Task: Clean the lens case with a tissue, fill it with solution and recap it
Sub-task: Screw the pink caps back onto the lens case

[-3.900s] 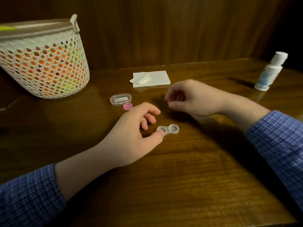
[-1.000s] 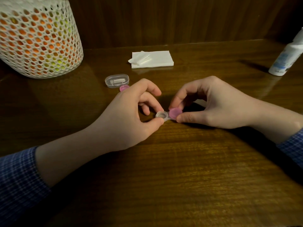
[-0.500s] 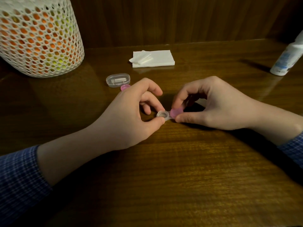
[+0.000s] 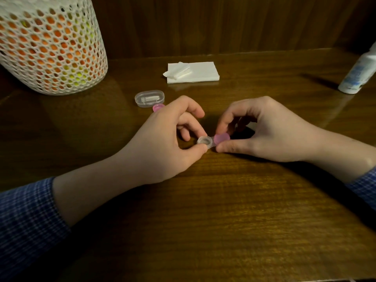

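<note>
The clear two-well lens case lies on the wooden table between my hands. My left hand pinches its left well, which is uncapped, between thumb and finger. My right hand holds a pink cap on the right well with thumb and fingers. A second pink cap lies loose behind my left hand. Folded white tissues rest further back. The white solution bottle stands capped at the far right.
A small clear oval box sits beside the loose pink cap. A white mesh basket with orange and yellow contents stands at the back left. A dark wooden wall runs behind the table.
My right hand brought a pink cap to the case's right well and now presses it there with a slightly shifted grip. My left hand keeps hold of the left well.
</note>
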### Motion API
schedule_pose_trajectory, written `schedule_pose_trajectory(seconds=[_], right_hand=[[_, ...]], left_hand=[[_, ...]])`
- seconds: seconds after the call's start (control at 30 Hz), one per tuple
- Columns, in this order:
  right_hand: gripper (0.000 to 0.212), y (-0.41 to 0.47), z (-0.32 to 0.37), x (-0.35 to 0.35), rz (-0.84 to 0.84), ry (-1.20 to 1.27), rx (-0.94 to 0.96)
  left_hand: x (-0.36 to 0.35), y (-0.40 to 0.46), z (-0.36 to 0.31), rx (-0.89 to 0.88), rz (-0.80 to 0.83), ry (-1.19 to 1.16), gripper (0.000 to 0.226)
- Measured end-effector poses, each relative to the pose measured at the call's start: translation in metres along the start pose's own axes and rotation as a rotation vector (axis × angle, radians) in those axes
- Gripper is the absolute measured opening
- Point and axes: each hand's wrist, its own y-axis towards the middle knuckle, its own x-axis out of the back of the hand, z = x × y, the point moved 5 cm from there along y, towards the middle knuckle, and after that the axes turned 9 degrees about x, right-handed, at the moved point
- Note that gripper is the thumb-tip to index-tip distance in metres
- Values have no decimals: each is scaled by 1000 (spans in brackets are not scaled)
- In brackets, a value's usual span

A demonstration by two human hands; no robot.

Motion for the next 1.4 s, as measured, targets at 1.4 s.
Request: schedule_pose_trajectory(seconds=[1.4], right_hand=[[21, 0, 2, 1, 13, -48, 40]], left_hand=[[0, 0, 1, 4, 1, -10, 50]])
